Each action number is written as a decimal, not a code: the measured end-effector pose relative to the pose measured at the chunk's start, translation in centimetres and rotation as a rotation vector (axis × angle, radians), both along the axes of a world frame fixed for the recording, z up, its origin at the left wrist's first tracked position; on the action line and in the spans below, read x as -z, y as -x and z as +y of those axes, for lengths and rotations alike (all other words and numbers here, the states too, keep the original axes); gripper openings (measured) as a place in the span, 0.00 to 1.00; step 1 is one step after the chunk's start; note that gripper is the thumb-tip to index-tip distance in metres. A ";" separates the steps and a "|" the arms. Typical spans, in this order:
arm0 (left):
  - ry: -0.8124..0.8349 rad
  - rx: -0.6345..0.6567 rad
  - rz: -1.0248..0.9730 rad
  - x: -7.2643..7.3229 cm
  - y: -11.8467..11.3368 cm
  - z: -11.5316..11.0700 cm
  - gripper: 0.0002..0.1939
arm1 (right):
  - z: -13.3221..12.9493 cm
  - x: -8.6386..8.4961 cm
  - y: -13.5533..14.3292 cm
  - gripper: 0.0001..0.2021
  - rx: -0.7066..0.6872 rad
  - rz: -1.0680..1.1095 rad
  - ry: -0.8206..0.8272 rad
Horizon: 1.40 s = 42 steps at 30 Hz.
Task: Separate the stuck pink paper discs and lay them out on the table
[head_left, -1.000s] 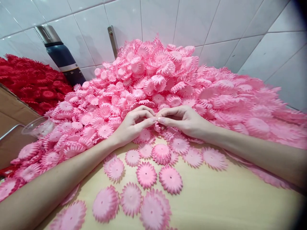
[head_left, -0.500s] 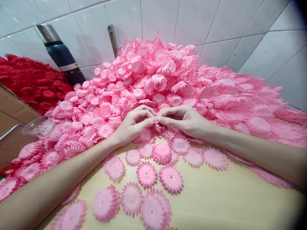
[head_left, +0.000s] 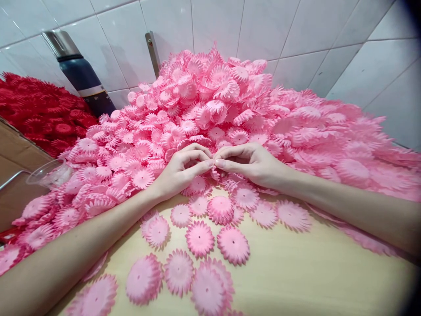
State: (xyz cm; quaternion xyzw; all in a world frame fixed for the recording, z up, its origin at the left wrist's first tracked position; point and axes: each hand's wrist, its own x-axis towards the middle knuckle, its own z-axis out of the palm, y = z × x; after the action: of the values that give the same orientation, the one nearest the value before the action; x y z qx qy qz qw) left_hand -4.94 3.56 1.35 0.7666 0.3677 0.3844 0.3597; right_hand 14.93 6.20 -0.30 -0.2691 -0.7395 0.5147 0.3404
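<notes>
My left hand [head_left: 184, 166] and my right hand [head_left: 256, 166] meet fingertip to fingertip at the front of a large heap of pink scalloped flower-petal discs [head_left: 184, 109]. Thumb and forefinger are pinched together on each hand. Whatever lies between the fingertips is too small and covered to make out; a bit of pink shows just under them. Below the hands, loose pink discs are spread on the table, some singly and some in small overlapping stacks. A deeper pink disc [head_left: 199, 239] with a small centre hole lies nearest the middle, beside another disc [head_left: 233, 245].
A pale wooden table [head_left: 296, 272] is under the discs. At left are a clear plastic cup [head_left: 49, 175], a cardboard box [head_left: 19, 153] and a red petal heap [head_left: 36, 109]. A dark blue bottle [head_left: 80, 74] leans by the tiled wall [head_left: 217, 26], near a metal bracket [head_left: 152, 52].
The whole view has shifted very slightly. Both hands keep the same pinched pose at the same spot, and the discs lie as before.
</notes>
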 end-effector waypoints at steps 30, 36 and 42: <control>-0.066 -0.060 0.066 0.2 -0.2 -0.2 0.08 | -0.6 -0.4 0.2 0.09 0.008 0.000 0.022; -0.076 -0.066 0.071 0.1 -0.1 -0.2 0.08 | -0.7 -0.5 0.3 0.08 -0.002 0.006 0.015; -0.095 -0.051 0.078 0.2 -0.2 -0.2 0.07 | -0.7 -0.6 0.3 0.05 -0.010 -0.026 -0.031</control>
State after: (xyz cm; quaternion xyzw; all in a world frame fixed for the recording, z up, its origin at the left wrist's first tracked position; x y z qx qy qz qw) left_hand -4.78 3.41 1.17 0.7877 0.3821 0.3801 0.2986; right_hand 14.62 5.47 0.34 -0.2668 -0.7531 0.5013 0.3321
